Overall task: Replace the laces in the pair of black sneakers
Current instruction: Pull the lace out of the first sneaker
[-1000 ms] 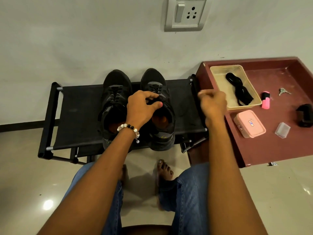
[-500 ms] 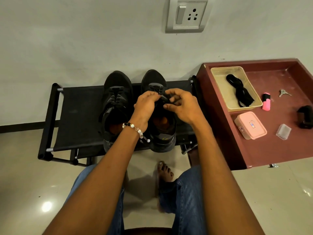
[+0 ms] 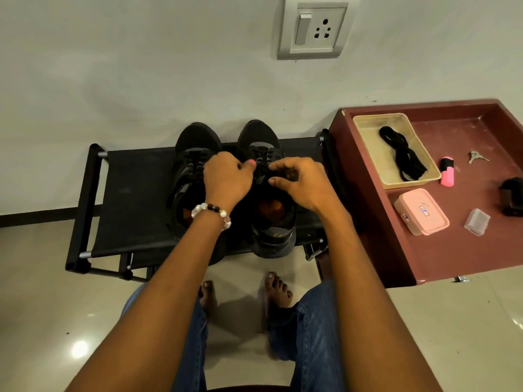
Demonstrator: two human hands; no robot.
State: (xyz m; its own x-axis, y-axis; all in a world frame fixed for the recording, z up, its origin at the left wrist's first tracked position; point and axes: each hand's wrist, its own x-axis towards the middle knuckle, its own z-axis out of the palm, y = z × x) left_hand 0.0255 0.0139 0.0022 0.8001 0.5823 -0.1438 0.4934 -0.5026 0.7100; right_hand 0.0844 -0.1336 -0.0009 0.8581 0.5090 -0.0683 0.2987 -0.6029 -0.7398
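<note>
Pale wall and glossy floor frame a low black shoe rack carrying two black sneakers side by side, toes toward twelve o'clock at the wall, heels toward six. Both hands meet over the right sneaker. The left hand, fingers curled, and the right hand, at its three o'clock, pinch the lace near the tongue. Spare black laces lie in a beige tray on the maroon counter.
</note>
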